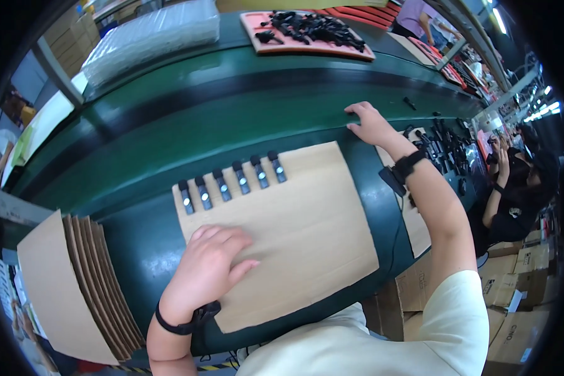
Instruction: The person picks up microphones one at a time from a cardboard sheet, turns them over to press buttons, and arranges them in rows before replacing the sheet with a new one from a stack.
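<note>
Several small black clip-on microphones (241,178) with dark foam-like tops and a bright light on each lie in a row. They rest along the far left edge of a flat cardboard sheet (307,232). My left hand (214,260) is over the sheet just nearer than the row, fingers loosely bent, thumb apart, with nothing visible in it. Past the sheet's far right corner, my right hand (371,127) hovers above the green bench, thumb and forefinger apart. No object shows between them. Black bands circle both wrists, and a dark box hangs at the right one.
A loose pile of black devices (448,147) lies to the right, beside another cardboard sheet (413,219). Cardboard sheets (75,282) stand stacked at left. On the far shelf are clear plastic trays (153,41) and a pink tray (257,41) of black parts. A co-worker (514,200) sits at right.
</note>
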A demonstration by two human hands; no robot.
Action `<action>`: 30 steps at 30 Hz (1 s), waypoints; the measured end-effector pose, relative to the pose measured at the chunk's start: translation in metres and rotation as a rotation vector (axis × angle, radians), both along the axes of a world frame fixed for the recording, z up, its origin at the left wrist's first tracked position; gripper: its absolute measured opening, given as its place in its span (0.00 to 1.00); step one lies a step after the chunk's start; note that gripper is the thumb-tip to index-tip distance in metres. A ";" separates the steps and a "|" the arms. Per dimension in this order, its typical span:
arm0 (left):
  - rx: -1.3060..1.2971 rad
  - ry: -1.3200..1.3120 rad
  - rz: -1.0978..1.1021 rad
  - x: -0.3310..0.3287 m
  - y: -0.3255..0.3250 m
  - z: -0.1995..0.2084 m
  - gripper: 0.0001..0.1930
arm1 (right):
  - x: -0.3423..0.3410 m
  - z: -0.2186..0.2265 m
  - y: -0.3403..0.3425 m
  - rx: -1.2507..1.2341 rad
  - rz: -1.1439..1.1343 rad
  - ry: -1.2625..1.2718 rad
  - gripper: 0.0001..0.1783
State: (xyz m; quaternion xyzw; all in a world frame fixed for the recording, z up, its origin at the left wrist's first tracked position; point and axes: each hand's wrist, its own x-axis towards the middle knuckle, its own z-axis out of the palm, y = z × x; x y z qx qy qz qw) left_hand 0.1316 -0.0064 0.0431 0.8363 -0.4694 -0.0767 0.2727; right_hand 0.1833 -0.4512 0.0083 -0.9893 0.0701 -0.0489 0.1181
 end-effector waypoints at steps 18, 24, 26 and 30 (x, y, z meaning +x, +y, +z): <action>-0.648 0.418 0.353 -0.097 0.040 0.018 0.13 | 0.016 -0.015 -0.029 0.305 -0.167 -0.059 0.14; -0.717 0.312 0.359 -0.128 0.017 0.015 0.12 | -0.110 0.051 0.088 1.012 0.308 -0.261 0.08; -0.710 0.244 0.339 -0.137 0.003 0.017 0.11 | -0.161 0.066 0.121 0.836 0.438 -0.203 0.08; -0.583 0.050 0.367 -0.162 -0.036 0.019 0.12 | -0.226 0.058 0.170 0.846 0.735 -0.431 0.09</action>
